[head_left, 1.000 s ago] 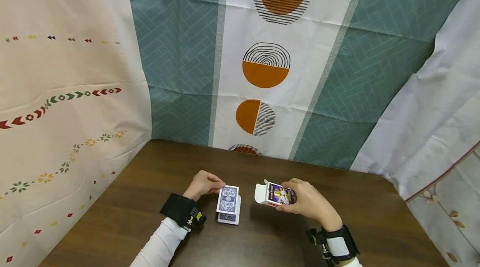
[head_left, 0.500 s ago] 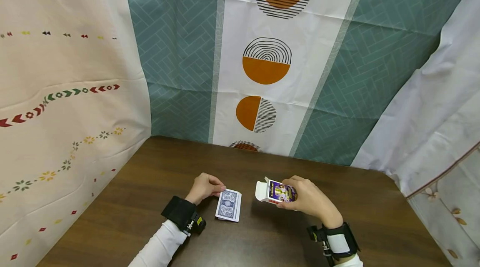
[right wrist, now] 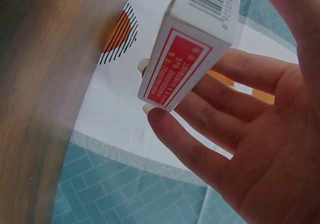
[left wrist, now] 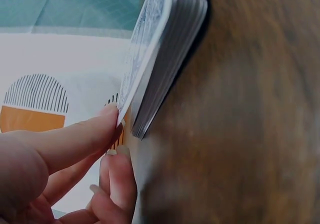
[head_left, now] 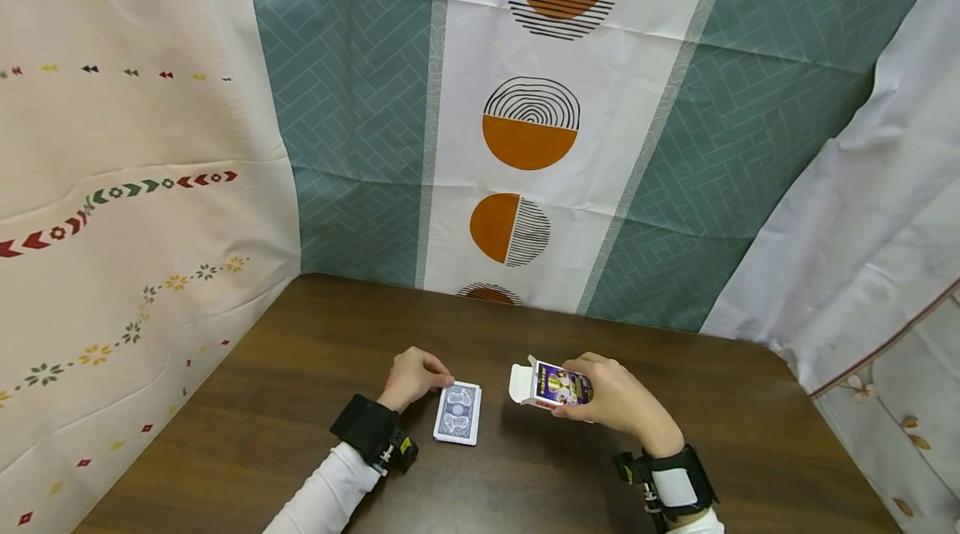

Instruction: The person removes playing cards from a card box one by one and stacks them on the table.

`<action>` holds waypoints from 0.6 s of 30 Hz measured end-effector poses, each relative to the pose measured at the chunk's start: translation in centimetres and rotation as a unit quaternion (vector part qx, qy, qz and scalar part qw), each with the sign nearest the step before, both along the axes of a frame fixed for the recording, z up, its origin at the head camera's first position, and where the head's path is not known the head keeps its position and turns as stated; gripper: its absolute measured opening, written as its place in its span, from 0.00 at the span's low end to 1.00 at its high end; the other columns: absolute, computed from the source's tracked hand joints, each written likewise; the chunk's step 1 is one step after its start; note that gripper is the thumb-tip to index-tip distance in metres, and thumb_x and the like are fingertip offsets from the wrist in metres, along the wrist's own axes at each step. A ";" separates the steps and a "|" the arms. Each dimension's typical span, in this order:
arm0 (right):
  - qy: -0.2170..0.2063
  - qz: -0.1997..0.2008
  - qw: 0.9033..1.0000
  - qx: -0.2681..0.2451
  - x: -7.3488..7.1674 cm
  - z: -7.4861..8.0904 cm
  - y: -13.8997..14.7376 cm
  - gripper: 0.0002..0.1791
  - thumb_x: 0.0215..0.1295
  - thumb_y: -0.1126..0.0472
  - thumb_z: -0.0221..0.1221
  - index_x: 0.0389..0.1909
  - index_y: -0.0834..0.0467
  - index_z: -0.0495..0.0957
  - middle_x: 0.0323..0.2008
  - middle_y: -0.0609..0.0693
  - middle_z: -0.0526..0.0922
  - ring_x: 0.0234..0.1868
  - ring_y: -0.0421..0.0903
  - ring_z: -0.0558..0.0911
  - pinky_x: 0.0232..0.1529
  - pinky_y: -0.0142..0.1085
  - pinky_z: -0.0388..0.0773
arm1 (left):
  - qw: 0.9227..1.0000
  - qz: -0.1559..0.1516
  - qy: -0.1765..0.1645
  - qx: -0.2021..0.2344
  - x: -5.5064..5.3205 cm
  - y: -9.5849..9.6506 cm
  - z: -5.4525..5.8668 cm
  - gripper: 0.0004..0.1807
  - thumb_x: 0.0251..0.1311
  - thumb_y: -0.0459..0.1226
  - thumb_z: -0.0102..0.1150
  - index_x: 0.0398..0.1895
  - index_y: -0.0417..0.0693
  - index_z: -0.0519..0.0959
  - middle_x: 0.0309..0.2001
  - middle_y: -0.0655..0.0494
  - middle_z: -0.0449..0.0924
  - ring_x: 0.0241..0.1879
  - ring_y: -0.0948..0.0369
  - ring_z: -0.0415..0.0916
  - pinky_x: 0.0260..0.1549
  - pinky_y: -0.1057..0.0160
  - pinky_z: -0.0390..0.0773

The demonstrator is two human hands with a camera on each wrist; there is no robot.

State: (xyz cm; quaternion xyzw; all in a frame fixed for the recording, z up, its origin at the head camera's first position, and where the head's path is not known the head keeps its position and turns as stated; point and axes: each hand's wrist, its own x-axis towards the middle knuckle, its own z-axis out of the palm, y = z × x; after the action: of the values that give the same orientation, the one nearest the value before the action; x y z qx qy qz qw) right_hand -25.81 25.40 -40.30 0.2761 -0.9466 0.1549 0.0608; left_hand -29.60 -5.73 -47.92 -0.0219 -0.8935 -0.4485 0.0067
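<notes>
My left hand (head_left: 412, 377) pinches the far left corner of a playing card (head_left: 457, 412) with a blue and white back. The left wrist view shows that card (left wrist: 145, 46) at a slight angle to the thick deck of cards (left wrist: 172, 59), with a narrow gap at the pinched corner. The deck lies on the table. Over to the right, my right hand (head_left: 621, 399) holds a purple and white card box (head_left: 564, 385), its white flap out to the left. From the right wrist, the red-labelled end of the box (right wrist: 177, 71) shows between thumb and fingers; its inside is hidden.
The dark wooden table (head_left: 360, 313) runs back to a green and white patterned curtain (head_left: 517, 142). Cream cloth (head_left: 135, 226) hangs along the left side and white cloth (head_left: 840, 226) along the right. Both wrists wear black camera straps.
One second ago the pinched card sat off the deck's far end, with the card beneath showing. It has slid nearer and now lines up with the deck. The right hand and box stay put.
</notes>
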 end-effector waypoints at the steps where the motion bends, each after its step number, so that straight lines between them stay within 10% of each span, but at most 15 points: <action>1: 0.001 -0.001 1.000 0.001 0.0 0.0 0.0 0.32 0.44 0.44 0.74 0.46 0.61 0.81 0.39 0.49 0.82 0.33 0.38 0.75 0.31 0.27 0.73 | 1.000 0.001 -0.004 0.000 0.0 0.0 0.0 0.03 0.47 0.35 0.73 0.23 0.47 0.87 0.27 0.55 0.84 0.23 0.64 0.75 0.25 0.65 0.70; 18: -0.003 -0.001 1.000 -0.005 -0.1 -0.1 0.3 0.33 0.43 0.43 0.74 0.46 0.60 0.81 0.39 0.49 0.81 0.33 0.38 0.76 0.32 0.28 0.74 | 0.999 0.014 -0.031 0.004 -0.5 0.0 -0.7 0.04 0.45 0.35 0.75 0.22 0.46 0.88 0.29 0.53 0.85 0.23 0.64 0.76 0.24 0.67 0.70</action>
State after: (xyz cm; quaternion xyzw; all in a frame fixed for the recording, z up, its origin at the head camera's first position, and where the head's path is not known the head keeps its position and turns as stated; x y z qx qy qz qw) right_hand -25.93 25.68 -40.43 0.2745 -0.9462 0.1607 0.0591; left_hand -30.07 -5.75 -48.59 0.0048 -0.8919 -0.4520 -0.0145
